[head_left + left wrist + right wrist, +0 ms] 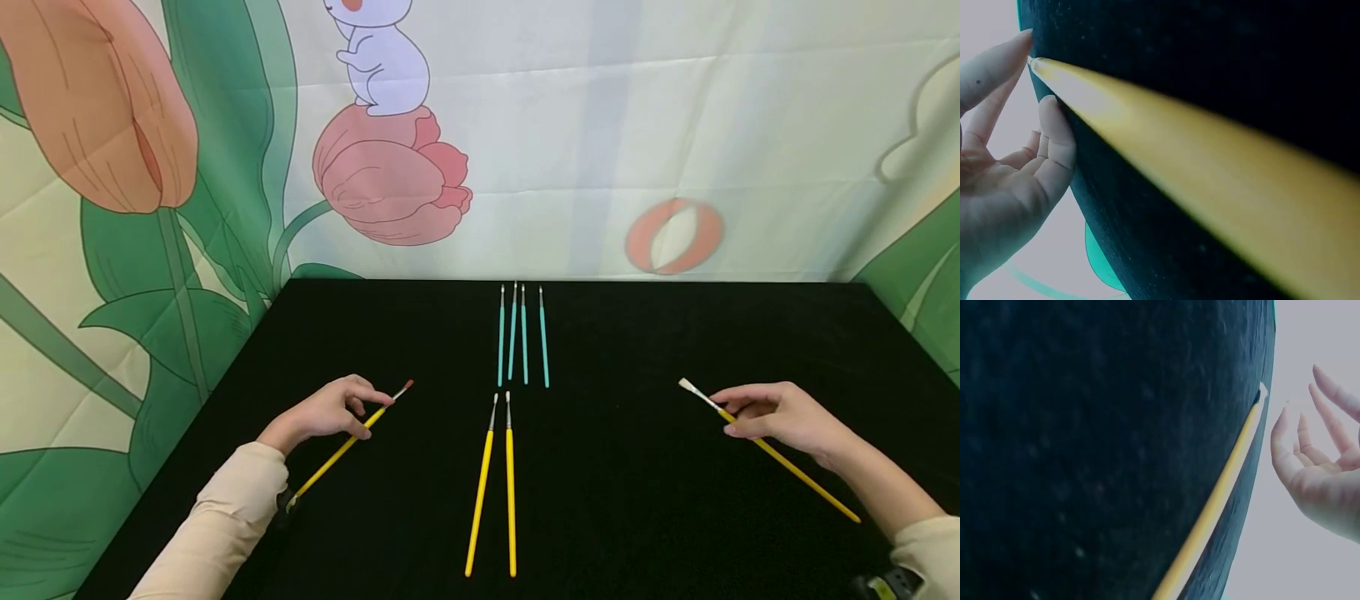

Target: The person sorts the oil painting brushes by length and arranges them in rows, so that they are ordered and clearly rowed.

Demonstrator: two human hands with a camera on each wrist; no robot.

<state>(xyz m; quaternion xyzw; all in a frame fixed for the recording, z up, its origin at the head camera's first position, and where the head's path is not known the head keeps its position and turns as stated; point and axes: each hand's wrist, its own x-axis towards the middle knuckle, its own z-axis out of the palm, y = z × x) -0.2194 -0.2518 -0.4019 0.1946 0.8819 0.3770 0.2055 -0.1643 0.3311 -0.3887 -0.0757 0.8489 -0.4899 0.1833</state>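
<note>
At the left of the table, a yellow-handled paintbrush with reddish-brown bristles slants up to the right. My left hand hovers over its upper part, thumb and forefinger apart on either side. The left wrist view has the brush handle large and close, its far end between the spread fingertips. On the right lies another yellow paintbrush with a pale flat tip, slanting up to the left. My right hand is beside its ferrule; in the right wrist view its loosely spread fingers stand apart from the brush.
Between the hands, two yellow paintbrushes lie on the black tabletop, tips away from me. Beyond them are several thin teal paintbrushes side by side. A printed cloth with flowers and a white animal hangs behind the table.
</note>
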